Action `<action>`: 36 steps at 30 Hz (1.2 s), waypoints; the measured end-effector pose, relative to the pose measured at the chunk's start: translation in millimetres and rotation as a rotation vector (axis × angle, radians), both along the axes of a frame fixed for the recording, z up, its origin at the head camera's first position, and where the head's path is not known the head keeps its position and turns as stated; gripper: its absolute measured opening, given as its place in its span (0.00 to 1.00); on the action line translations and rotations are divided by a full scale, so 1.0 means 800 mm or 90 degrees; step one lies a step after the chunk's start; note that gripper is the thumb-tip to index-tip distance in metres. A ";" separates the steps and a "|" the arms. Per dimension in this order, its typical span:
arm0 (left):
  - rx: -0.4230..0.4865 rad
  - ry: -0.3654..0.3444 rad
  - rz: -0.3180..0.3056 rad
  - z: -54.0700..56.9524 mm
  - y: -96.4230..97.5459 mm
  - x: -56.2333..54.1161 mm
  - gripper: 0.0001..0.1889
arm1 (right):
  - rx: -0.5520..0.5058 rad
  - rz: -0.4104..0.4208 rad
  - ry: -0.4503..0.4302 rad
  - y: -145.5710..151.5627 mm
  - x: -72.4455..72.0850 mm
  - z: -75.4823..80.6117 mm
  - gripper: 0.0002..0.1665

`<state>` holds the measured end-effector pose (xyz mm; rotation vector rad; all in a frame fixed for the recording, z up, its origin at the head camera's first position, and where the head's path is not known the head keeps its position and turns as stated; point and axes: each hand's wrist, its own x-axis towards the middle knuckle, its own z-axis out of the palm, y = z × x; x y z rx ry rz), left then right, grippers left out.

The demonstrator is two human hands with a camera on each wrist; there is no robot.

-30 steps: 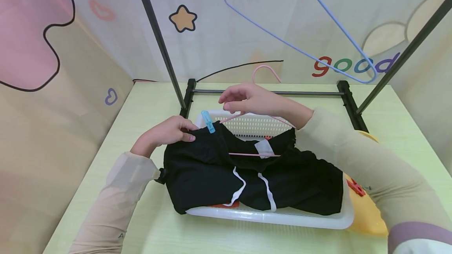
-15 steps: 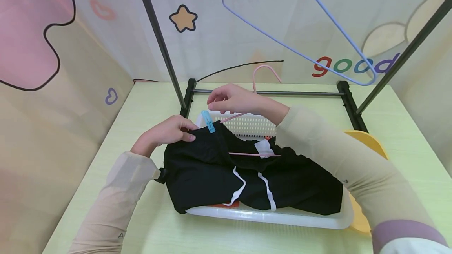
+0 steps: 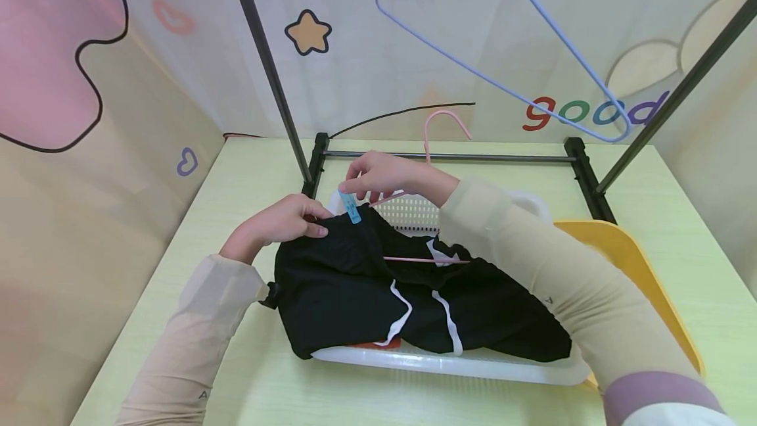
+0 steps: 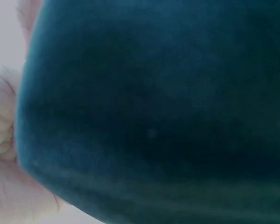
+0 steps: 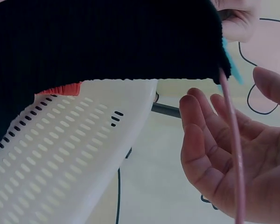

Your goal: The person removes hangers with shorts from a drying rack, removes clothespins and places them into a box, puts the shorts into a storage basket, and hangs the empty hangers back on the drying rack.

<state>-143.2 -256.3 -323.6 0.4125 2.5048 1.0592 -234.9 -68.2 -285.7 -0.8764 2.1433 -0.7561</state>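
Note:
A black top [image 3: 331,294] with white drawstrings is on a pink hanger [image 3: 427,260] and lies over a white basket [image 3: 449,365]. My left hand [image 3: 290,219] pinches the top at its left shoulder, thumb in front. Black cloth nearly fills the left wrist view. A light-blue clothespin [image 3: 350,208] grips the shoulder just right of that hand. At the clothespin's upper end is my right hand [image 3: 384,175]. The right wrist view shows its thumb and bent fingers spread apart, with the hanger's arm [image 5: 233,130] crossing in front of the palm.
Behind the basket stands a black rack frame [image 3: 497,158] with slanted posts. A blue hanger [image 3: 449,54] hangs above at the back. Beside the basket on the right, a yellow container [image 3: 615,242] is partly behind my right sleeve.
My right hand has moved left and slightly down, from above the neckline to the clothespin. My left hand and the top have stayed in place. More of the yellow container shows.

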 end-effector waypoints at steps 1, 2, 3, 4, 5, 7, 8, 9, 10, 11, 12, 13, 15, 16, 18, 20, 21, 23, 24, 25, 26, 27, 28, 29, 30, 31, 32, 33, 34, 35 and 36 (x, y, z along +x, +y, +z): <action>-0.001 0.001 0.001 0.000 0.000 0.000 0.11 | 0.003 0.000 -0.005 -0.001 0.000 -0.001 0.18; -0.002 0.001 0.002 0.000 0.000 0.000 0.11 | 0.005 0.002 -0.008 -0.002 0.000 -0.002 0.18; -0.003 0.002 0.002 0.000 0.000 0.000 0.11 | 0.006 0.002 -0.008 -0.003 0.000 -0.004 0.18; -0.005 0.003 0.003 0.000 0.001 0.000 0.11 | 0.005 0.004 -0.009 -0.004 0.000 -0.005 0.17; -0.007 0.003 0.003 0.000 0.001 0.000 0.11 | 0.003 0.005 -0.012 -0.004 0.000 -0.006 0.17; -0.007 0.004 0.004 0.000 0.001 0.000 0.10 | -0.006 0.005 -0.017 -0.005 0.001 -0.009 0.16; -0.006 0.004 0.004 0.000 0.001 0.000 0.10 | -0.010 0.005 -0.018 -0.006 0.001 -0.010 0.15; -0.006 0.004 0.004 0.000 0.001 0.000 0.10 | -0.014 0.003 -0.020 -0.007 0.002 -0.011 0.15; -0.005 0.003 0.004 0.000 0.001 0.000 0.10 | -0.018 0.000 -0.023 -0.007 0.002 -0.012 0.14; -0.004 0.003 0.005 0.000 0.001 0.000 0.10 | -0.021 -0.005 -0.025 -0.008 0.002 -0.014 0.14; -0.004 0.002 0.005 0.000 0.002 0.000 0.11 | -0.024 -0.011 -0.027 -0.008 0.003 -0.014 0.14; -0.004 0.001 0.006 0.000 0.002 0.001 0.11 | -0.026 -0.017 -0.028 -0.009 0.003 -0.015 0.13; -0.004 0.000 0.008 0.000 0.002 0.001 0.11 | -0.033 -0.032 -0.033 -0.010 0.004 -0.015 0.13; -0.004 0.000 0.009 0.000 0.002 0.001 0.11 | -0.037 -0.039 -0.035 -0.010 0.004 -0.016 0.12; -0.004 0.000 0.010 0.001 0.002 0.001 0.11 | -0.048 -0.053 -0.041 -0.012 0.005 -0.016 0.11; -0.003 0.000 0.011 0.001 0.002 0.001 0.11 | -0.060 -0.065 -0.043 -0.013 0.007 -0.017 0.10; -0.002 0.000 0.012 0.001 0.002 0.001 0.11 | -0.065 -0.068 -0.041 -0.013 0.007 -0.017 0.10; -0.002 0.002 0.011 0.001 0.002 0.001 0.11 | -0.076 -0.076 -0.034 -0.014 0.009 -0.017 0.09; -0.002 0.002 0.011 0.001 0.002 0.001 0.11 | -0.081 -0.078 -0.030 -0.014 0.010 -0.018 0.09; -0.002 0.003 0.011 0.001 0.002 0.001 0.11 | -0.086 -0.080 -0.026 -0.014 0.010 -0.018 0.09; -0.002 0.003 0.012 0.001 0.002 0.001 0.10 | -0.092 -0.081 -0.022 -0.014 0.011 -0.018 0.09; -0.002 0.004 0.013 0.001 0.003 0.001 0.10 | -0.096 -0.082 -0.017 -0.013 0.012 -0.018 0.09; -0.002 0.004 0.013 0.001 0.003 0.001 0.10 | -0.101 -0.084 -0.012 -0.013 0.013 -0.018 0.09; -0.002 0.004 0.014 0.000 0.003 0.001 0.10 | -0.106 -0.085 -0.007 -0.013 0.014 -0.017 0.09; -0.001 0.004 0.015 0.000 0.003 0.001 0.10 | -0.110 -0.087 -0.001 -0.013 0.015 -0.017 0.09; -0.001 0.004 0.016 0.000 0.003 0.001 0.10 | -0.113 -0.089 0.003 -0.013 0.015 -0.016 0.09; 0.000 0.003 0.017 0.000 0.003 0.001 0.10 | -0.120 -0.089 0.013 -0.013 0.017 -0.015 0.09; 0.000 0.003 0.018 -0.001 0.003 0.001 0.11 | -0.122 -0.092 0.019 -0.013 0.017 -0.015 0.09; 0.000 0.002 0.018 -0.001 0.003 0.001 0.11 | -0.124 -0.095 0.023 -0.013 0.018 -0.015 0.09; 0.001 0.002 0.018 -0.001 0.003 0.001 0.11 | -0.127 -0.097 0.029 -0.013 0.018 -0.015 0.10; 0.001 0.002 0.018 -0.001 0.003 0.001 0.11 | -0.130 -0.099 0.035 -0.013 0.018 -0.016 0.10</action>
